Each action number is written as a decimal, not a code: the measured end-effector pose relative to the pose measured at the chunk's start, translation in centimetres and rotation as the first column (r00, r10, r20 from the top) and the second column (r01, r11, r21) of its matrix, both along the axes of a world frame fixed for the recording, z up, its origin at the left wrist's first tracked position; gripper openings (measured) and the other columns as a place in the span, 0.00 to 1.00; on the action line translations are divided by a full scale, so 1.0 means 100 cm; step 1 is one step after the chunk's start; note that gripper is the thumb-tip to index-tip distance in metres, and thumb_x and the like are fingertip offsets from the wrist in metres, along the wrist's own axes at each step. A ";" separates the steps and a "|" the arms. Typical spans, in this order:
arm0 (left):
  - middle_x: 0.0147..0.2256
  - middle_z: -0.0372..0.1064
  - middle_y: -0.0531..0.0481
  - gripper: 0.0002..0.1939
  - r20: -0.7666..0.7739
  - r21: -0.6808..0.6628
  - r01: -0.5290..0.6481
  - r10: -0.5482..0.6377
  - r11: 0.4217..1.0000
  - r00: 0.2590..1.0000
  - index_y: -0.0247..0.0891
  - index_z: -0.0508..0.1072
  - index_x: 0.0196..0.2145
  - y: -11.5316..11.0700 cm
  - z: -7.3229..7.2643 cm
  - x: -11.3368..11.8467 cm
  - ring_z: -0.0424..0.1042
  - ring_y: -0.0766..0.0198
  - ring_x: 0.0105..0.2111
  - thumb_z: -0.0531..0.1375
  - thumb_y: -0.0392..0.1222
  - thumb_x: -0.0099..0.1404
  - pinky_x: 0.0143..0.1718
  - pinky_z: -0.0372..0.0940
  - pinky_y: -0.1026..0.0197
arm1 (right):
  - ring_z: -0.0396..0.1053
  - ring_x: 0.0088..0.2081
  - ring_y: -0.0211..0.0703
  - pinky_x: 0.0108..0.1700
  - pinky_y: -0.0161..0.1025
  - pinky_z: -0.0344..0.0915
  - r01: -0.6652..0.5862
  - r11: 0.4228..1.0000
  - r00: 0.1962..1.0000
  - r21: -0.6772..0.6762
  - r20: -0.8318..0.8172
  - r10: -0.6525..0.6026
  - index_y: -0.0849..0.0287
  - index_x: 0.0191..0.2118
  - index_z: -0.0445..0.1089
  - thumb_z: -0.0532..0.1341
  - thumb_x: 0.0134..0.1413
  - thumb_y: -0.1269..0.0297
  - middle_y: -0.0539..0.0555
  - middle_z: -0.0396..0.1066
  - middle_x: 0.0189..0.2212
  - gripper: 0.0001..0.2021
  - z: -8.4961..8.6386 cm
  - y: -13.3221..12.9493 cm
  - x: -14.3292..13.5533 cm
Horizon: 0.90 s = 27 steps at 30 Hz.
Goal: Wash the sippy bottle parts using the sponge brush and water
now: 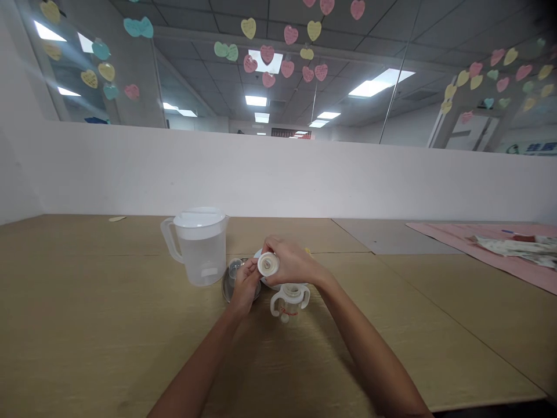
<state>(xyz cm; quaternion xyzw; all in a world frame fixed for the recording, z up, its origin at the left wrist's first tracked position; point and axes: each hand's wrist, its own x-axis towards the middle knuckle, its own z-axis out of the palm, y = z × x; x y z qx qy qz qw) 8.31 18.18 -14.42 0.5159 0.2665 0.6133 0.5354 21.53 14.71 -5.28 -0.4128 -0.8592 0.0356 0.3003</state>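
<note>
Between my hands, above the table, is a white baby bottle collar [268, 264] with a nipple in it, its round hollow side facing me. My right hand [292, 262] curls around it from above and the right. The closed fingers of my left hand [246, 283] meet its left edge. Just below stands a clear baby bottle [290, 304] with two white handles, upright, its neck uncovered and red marks on its side. A round metal tray [226, 287] lies behind my left hand, with a clear dome-shaped cap [235, 267] on it. My right hand partly hides a white plate [258, 253].
A translucent lidded pitcher [202, 249] with liquid stands left of the tray, its handle pointing left. A flat wooden piece [117, 219] lies at the back left. On the right, a pink cloth [478, 247] carries a crumpled patterned cloth [517, 247]. A white wall [278, 177] closes off the back.
</note>
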 end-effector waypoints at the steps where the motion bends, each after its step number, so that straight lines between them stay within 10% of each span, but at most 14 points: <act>1: 0.29 0.74 0.48 0.15 -0.005 0.002 -0.003 0.003 1.000 1.000 0.33 0.74 0.30 0.000 0.000 0.000 0.69 0.63 0.29 0.66 0.45 0.46 0.33 0.63 0.64 | 0.59 0.28 0.36 0.27 0.31 0.52 0.000 1.000 1.000 -0.010 -0.007 0.000 0.56 0.31 0.57 0.63 0.30 0.69 0.46 0.62 0.28 0.17 0.000 -0.001 0.000; 15: 0.26 0.72 0.51 0.10 -0.032 -0.014 -0.059 0.059 0.998 0.998 0.33 0.73 0.25 -0.008 0.013 0.000 0.67 0.65 0.27 0.65 0.40 0.43 0.29 0.61 0.66 | 0.59 0.28 0.35 0.27 0.32 0.52 -0.039 0.999 0.999 -0.019 -0.030 0.038 0.56 0.30 0.58 0.64 0.31 0.67 0.46 0.62 0.28 0.16 0.000 -0.004 -0.003; 27: 0.26 0.72 0.50 0.14 0.095 -0.062 0.026 -0.020 0.998 0.995 0.35 0.72 0.28 0.003 -0.004 0.005 0.71 0.66 0.29 0.66 0.48 0.47 0.36 0.66 0.64 | 0.60 0.32 0.37 0.32 0.33 0.55 0.029 0.999 0.988 0.046 -0.150 -0.021 0.58 0.33 0.63 0.68 0.30 0.63 0.48 0.63 0.32 0.20 -0.001 0.017 0.017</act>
